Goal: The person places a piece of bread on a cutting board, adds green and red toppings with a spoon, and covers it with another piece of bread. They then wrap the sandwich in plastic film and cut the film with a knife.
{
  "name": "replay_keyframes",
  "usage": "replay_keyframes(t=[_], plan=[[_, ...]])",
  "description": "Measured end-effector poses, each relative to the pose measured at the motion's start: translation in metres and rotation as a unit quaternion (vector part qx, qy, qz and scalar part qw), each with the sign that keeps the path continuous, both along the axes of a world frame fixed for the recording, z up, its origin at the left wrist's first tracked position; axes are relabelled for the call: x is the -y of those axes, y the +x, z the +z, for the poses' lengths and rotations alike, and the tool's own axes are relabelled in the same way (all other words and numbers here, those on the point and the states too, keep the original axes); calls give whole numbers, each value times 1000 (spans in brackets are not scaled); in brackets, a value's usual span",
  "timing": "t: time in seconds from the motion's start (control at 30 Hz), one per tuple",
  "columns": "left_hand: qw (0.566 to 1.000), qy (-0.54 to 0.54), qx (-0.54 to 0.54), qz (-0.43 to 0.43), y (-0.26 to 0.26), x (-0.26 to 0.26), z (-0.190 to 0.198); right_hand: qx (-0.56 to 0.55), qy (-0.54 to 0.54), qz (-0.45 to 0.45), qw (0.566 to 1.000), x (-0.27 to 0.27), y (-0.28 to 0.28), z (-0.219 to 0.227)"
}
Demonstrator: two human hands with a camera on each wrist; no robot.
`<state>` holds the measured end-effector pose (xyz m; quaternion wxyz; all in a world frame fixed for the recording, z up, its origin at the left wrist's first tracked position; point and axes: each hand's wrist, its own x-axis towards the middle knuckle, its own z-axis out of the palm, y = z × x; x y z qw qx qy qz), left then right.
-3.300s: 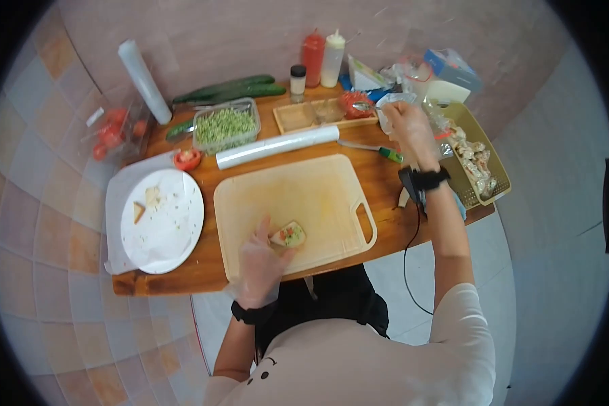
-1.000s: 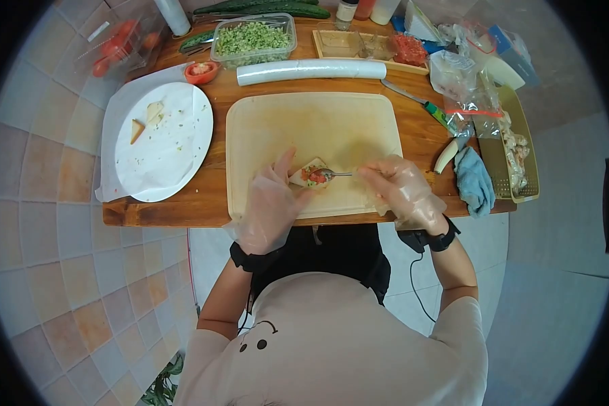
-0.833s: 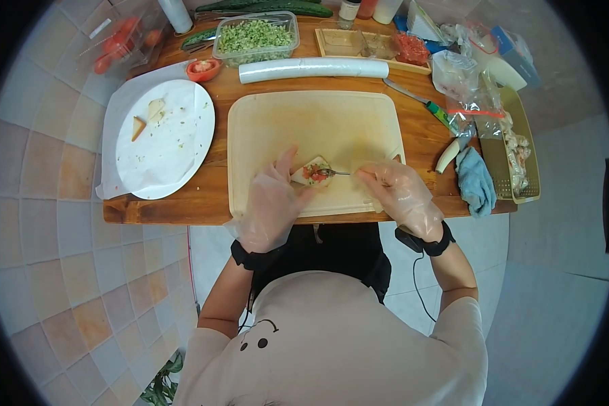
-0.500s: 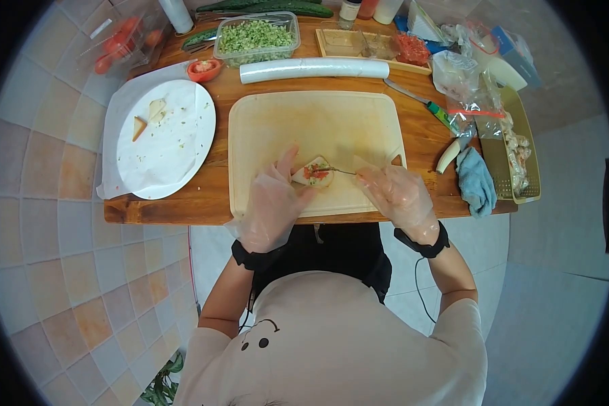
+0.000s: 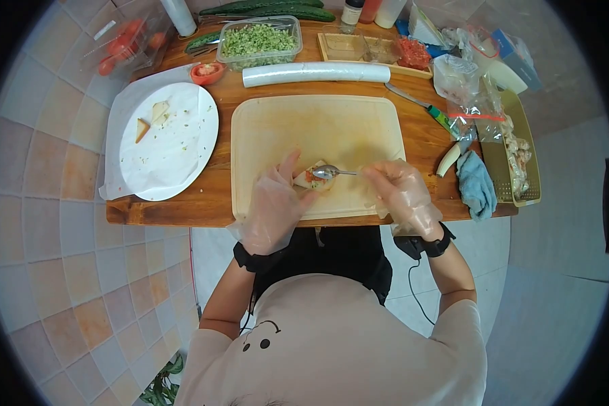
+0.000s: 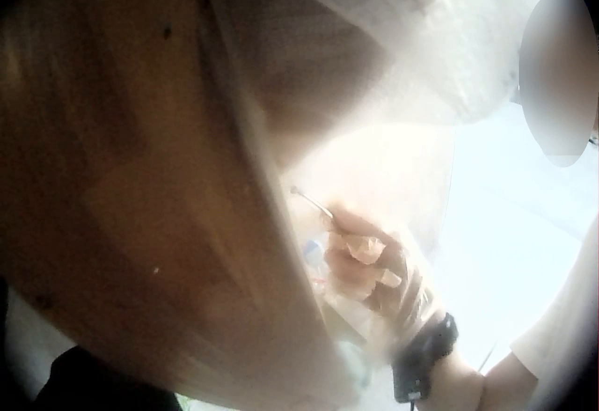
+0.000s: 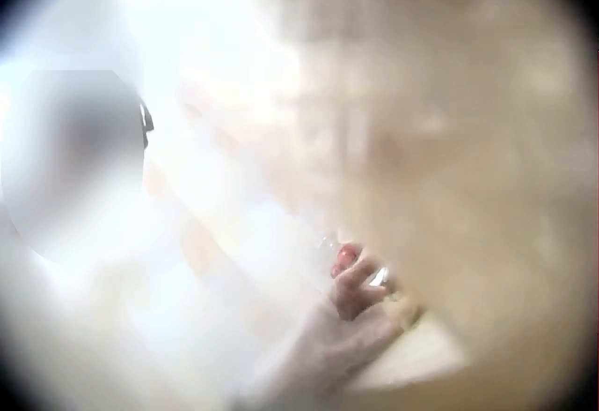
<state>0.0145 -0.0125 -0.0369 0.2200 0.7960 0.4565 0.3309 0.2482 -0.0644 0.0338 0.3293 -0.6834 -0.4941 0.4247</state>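
Note:
A small wedge of bread (image 5: 302, 181) topped with chopped red and green bits lies on the pale cutting board (image 5: 318, 122) in the head view. My left hand (image 5: 272, 211), in a clear plastic glove, rests beside it, straight thumb and forefinger spread around its left end. A metal spoon (image 5: 326, 172) lies over the topping with its shiny bowl partly covering it. My gloved right hand (image 5: 402, 196) pinches the spoon's handle from the right. In the left wrist view that right hand (image 6: 370, 266) grips the handle; the right wrist view is mostly blurred.
A white plate (image 5: 206, 142) with bread scraps stands left. Behind the board are a cling film roll (image 5: 318, 73), a tub of chopped greens (image 5: 258, 42) and a wooden tray (image 5: 345, 57) with diced red filling. A green-handled knife (image 5: 438, 116), blue cloth (image 5: 477, 186) and basket (image 5: 529, 172) lie right.
My right hand has come from the red filling at the back right to the bread. The spoon has turned over the bread, and red bits lie there. My left hand stays beside the bread.

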Motion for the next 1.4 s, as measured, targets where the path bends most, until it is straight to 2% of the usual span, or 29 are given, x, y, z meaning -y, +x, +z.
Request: replay_keyframes(t=[0.2, 0.3, 0.4, 0.5, 0.6, 0.7, 0.77, 0.83, 0.87, 0.93, 1.03, 1.13, 1.23, 1.33, 1.4], plan=[[1000, -1, 4, -8, 0, 0, 2, 3, -21, 19, 1000, -13, 6, -7], [1000, -7, 0, -8, -1, 1, 4, -4, -59, 19, 998, -19, 5, 3], [1000, -4, 9, -11, -1, 1, 2, 34, -29, 39, 998, -21, 3, 0], [1000, -4, 8, -9, -1, 1, 3, 4, -45, 30, 999, -26, 4, 0], [1000, -2, -8, -10, -1, 1, 3, 44, -48, 38, 997, -31, 10, 6], [1000, 0, -27, -1, -2, 3, 1, 13, 27, -49, 998, -47, 36, 30], [1000, 5, -28, -3, -1, 2, 0, -93, 74, -156, 981, -60, 56, 57], [1000, 18, -20, -16, -3, 0, -4, -59, 160, -196, 966, -94, 116, 56], [1000, 12, -9, -14, -2, 0, -2, 42, 172, -219, 959, -110, 137, 61], [1000, -2, 9, -12, -1, 2, 0, 239, 182, -269, 915, -136, 175, 69], [1000, 0, -8, -8, -1, 2, -1, 450, 227, -175, 846, -176, 238, 31], [1000, 9, -1, -8, 0, 3, 3, 607, 134, -96, 778, -167, 183, 54], [1000, 15, -5, -10, 0, 4, 6, 681, 116, 21, 722, -196, 197, 26], [1000, 21, -2, -14, 0, 4, 5, 698, 22, 79, 712, -208, 191, 24], [1000, 18, 5, -14, 0, 3, 5, 670, -12, 54, 740, -213, 193, 22]])
